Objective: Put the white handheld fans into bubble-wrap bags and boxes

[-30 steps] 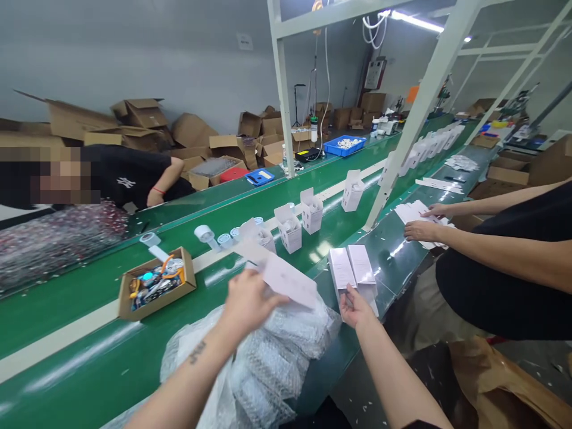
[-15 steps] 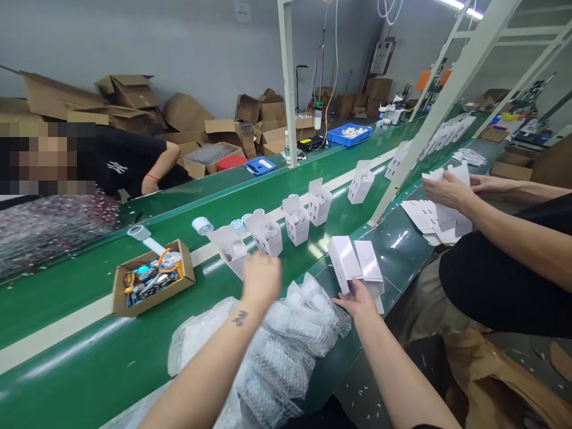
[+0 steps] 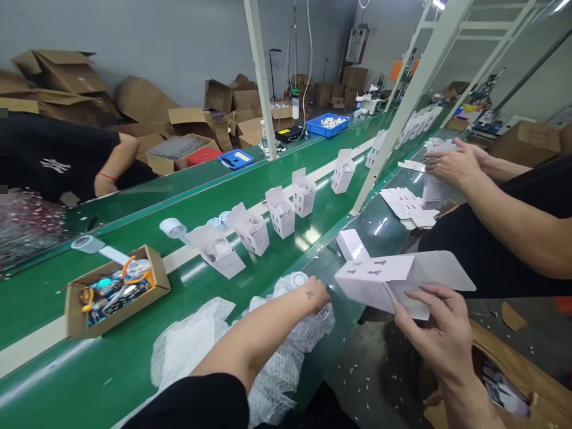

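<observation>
My right hand (image 3: pixel 440 336) grips a white carton (image 3: pixel 379 274) by its open end, thumb below and fingers against the flap. The carton lies tilted on its side in the air, its long flap pointing right. Another white carton (image 3: pixel 353 244) stands partly hidden behind it on the bench. My left hand (image 3: pixel 318 295) reaches across the bubble-wrapped pieces (image 3: pixel 277 357), its fingers curled down onto one at the right end of the pile. The fingertips are mostly hidden. Several open white cartons (image 3: pixel 281 214) with wrapped contents stand in a row on the green belt.
On the left, a cardboard box (image 3: pixel 118 286) of tools and parts sits near tape rolls (image 3: pixel 173 227). A slanted white post (image 3: pixel 411 107) rises beyond my right hand. At right, a co-worker's hands (image 3: pixel 456 167) handle flat white cartons (image 3: pixel 409 205). Another person leans in at far left.
My left hand has gone from the belt cartons to the bubble-wrapped pile. My right hand has lifted a carton off the bench and turned its open end toward me. The view has swung right.
</observation>
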Available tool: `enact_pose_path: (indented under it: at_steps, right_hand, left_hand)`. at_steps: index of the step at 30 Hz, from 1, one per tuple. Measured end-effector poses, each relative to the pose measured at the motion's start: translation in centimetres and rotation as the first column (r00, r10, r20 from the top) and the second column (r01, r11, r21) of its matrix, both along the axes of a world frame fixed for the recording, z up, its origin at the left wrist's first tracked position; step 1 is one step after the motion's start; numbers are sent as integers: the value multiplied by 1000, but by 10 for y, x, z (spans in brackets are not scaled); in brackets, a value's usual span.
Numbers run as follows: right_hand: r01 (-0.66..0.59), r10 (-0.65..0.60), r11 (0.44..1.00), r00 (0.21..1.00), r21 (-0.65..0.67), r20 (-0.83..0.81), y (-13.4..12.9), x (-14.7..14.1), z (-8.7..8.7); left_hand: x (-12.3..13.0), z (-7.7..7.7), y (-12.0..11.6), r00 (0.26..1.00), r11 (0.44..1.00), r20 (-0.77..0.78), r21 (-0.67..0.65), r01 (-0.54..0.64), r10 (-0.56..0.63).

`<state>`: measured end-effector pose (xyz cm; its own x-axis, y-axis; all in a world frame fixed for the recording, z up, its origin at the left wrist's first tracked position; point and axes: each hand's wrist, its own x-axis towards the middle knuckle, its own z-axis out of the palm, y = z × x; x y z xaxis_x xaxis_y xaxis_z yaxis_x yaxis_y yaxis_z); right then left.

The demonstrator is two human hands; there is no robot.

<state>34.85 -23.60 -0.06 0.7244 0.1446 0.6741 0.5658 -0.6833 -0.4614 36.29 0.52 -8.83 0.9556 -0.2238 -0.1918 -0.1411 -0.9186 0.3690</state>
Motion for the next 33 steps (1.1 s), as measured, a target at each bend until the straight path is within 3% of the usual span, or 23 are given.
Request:
enact_pose_path:
  at_steps: [2,4,6,7,8,9,11,12,13,14,15,17,21,23,25,28,29,30,31,32,33]
  right_hand:
    - [-65,64,997,997,-48,-34,4,2,-7]
    - [-156,152,986,985,-58,-78,20,6,-18]
    - [-241,239,970,967,-17,-89,43,10,-31]
    - [-279,278,960,957,10,-80,56,13,-36]
    - [-313,314,949,947,33,-66,69,15,-42]
    - [-344,346,938,937,51,-50,81,17,-47]
    - [-428,429,903,902,41,-47,99,20,-57]
    - [-478,479,878,876,22,-61,106,21,-62]
    - [-524,523,852,848,6,-84,110,22,-67]
    - [-559,555,829,824,-3,-114,113,22,-73]
    - [-581,574,814,805,-5,-149,114,22,-77]
    - [-576,564,817,797,12,-216,111,22,-85]
    - [-460,464,883,832,90,-304,100,25,-97]
    - [-440,460,886,803,144,-378,96,26,-101]
    - [-447,473,878,754,171,-456,94,27,-104]
    - [-422,460,885,735,194,-499,93,24,-105]
    - [-416,459,886,731,204,-505,93,23,-104]
    - [-414,461,885,724,212,-512,93,22,-103]
    - [-417,465,883,716,215,-521,93,20,-102]
    - [-420,467,882,709,215,-529,92,19,-101]
    - [-422,466,881,705,212,-535,91,17,-101]
  left_hand:
    - [-9,25,28,1000,998,15,-60,20,-19]
    - [-25,53,64,998,990,55,-141,-29,37]
    - [-46,80,97,971,952,103,-245,-186,216]
    - [-57,92,109,929,891,122,-352,-289,349]
    - [-68,103,118,863,787,122,-489,-377,490]
    - [-78,113,122,778,636,92,-639,-433,622]
    - [-91,126,117,601,256,-49,-875,-411,798]
    - [-94,129,109,540,95,-124,-928,-360,833]
    - [-94,129,98,498,-32,-192,-950,-311,846]
    - [-93,127,86,476,-121,-244,-954,-274,845]
    - [-90,122,74,468,-175,-277,-952,-251,839]
    - [-84,108,51,474,-184,-285,-951,-249,833]
    - [-85,88,26,541,19,-168,-946,-323,824]
    - [-90,88,23,583,79,-136,-941,-328,801]
    - [-92,92,23,592,19,-174,-952,-304,787]
    - [-92,99,26,565,-191,-335,-935,-300,754]
    - [-91,100,28,556,-235,-379,-920,-315,740]
    - [-91,99,29,553,-238,-396,-911,-338,733]
    - [-90,99,30,556,-190,-380,-910,-369,739]
    - [-90,98,31,568,-88,-327,-909,-406,755]
    - [-89,97,30,587,63,-237,-894,-444,774]
